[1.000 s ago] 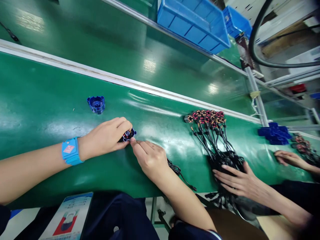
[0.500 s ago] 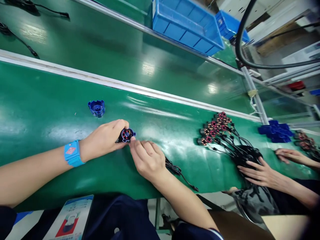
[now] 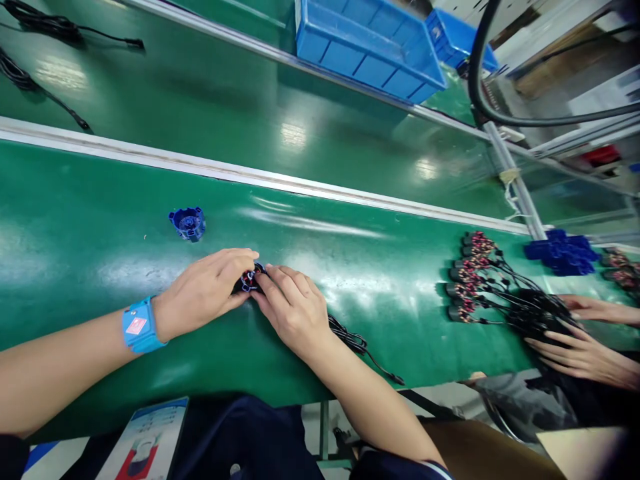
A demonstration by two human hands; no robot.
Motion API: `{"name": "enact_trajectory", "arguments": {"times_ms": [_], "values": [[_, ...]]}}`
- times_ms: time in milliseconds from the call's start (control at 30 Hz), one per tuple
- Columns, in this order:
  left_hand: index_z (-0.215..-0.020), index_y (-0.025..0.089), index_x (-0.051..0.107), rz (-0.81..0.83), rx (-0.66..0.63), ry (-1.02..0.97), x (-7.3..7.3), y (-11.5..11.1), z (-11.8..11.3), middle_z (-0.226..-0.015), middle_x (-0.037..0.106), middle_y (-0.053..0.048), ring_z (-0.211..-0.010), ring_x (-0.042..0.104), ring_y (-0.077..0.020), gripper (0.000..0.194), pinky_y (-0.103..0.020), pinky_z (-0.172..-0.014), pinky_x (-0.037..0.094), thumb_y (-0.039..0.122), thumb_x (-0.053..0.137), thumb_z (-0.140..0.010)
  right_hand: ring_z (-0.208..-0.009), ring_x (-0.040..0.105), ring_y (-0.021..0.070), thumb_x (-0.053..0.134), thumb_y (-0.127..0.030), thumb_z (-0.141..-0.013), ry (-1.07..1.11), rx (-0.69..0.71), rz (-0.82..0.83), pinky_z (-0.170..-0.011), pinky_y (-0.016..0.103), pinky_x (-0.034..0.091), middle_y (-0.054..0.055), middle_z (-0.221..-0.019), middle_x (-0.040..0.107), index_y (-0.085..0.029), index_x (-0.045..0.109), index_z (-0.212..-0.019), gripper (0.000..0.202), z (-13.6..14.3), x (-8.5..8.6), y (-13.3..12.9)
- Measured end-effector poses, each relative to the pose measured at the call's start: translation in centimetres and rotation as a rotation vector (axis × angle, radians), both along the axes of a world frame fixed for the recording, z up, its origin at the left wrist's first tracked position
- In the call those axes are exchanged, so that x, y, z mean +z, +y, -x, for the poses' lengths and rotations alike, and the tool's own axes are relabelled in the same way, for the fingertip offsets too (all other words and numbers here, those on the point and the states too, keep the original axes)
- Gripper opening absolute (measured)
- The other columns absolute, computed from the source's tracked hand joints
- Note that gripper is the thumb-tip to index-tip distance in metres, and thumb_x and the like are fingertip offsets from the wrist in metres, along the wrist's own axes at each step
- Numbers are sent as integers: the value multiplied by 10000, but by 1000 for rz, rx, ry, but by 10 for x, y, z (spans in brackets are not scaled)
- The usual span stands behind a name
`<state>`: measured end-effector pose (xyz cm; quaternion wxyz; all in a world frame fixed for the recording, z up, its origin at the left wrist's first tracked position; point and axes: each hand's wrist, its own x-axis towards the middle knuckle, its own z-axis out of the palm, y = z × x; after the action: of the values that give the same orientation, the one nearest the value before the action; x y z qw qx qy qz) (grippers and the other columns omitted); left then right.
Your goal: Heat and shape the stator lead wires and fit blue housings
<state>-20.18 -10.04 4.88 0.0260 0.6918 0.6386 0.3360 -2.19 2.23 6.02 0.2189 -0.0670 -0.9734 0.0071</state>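
Note:
Both of my hands meet over a small round motor part (image 3: 249,280), dark with a blue frame and reddish windings. My left hand (image 3: 207,283), with a blue band (image 3: 143,325) on its wrist, is closed around the part's left side. My right hand (image 3: 293,303) grips it from the right, fingertips pressed on its rim. My fingers cover much of the part. A coiled black cable (image 3: 350,337) lies under and beside my right wrist. Up and left of my hands, a blue plastic housing (image 3: 189,223) sits on the green bench (image 3: 100,267), touched by neither hand.
At right, a co-worker's hands (image 3: 587,353) rest on black cables (image 3: 535,317) leading to several copper-wound motor parts (image 3: 470,277). Blue housings (image 3: 563,252) are piled beyond. A white rail (image 3: 300,183) crosses the bench. Blue bins (image 3: 370,50) and black cables (image 3: 50,25) lie farther back.
My right hand has moved in closer, its fingers now over the motor part. At right, the co-worker's hands and the wound parts with their cables have shifted rightward.

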Motion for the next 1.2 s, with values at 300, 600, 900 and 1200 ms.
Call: {"name": "enact_trajectory", "arguments": {"times_ms": [300, 600, 900, 1200], "values": [[-1170, 51, 587, -25, 37, 484, 16, -3, -21, -1157, 701, -144, -1091, 645, -290, 220, -405, -848, 514, 46, 452, -996, -1006, 698, 212, 633, -257, -992, 127, 30, 264, -895, 350, 604, 106, -1116, 732, -163, 608, -1221, 249, 2, -7, 4], [-1297, 48, 521, 61, 32, 685, 17, -2, -39, -1231, 643, -227, -1128, 639, -355, 363, -439, -900, 521, 39, 391, -958, -1005, 718, 231, 653, -251, -958, 245, 35, 485, -847, 362, 640, 145, -1125, 694, -170, 415, -1322, 442, 0, -22, 7], [-1291, 115, 523, -49, -34, 283, 2, 0, -11, -1257, 621, -162, -1198, 590, -284, 278, -416, -984, 502, 157, 539, -1016, -1007, 701, 228, 674, -321, -968, 260, 5, 470, -864, 361, 624, 122, -1129, 690, -182, 416, -1341, 474, 5, -23, 5], [-673, 194, 541, 411, -117, -263, 57, -6, 31, -568, 516, 47, -507, 475, -100, 455, -259, -526, 346, 513, 596, -992, -1125, 648, 315, 786, -504, -847, -451, -105, 385, -898, 472, 572, 105, -1234, 657, -232, 509, -1283, 584, -80, 57, 56]]}}
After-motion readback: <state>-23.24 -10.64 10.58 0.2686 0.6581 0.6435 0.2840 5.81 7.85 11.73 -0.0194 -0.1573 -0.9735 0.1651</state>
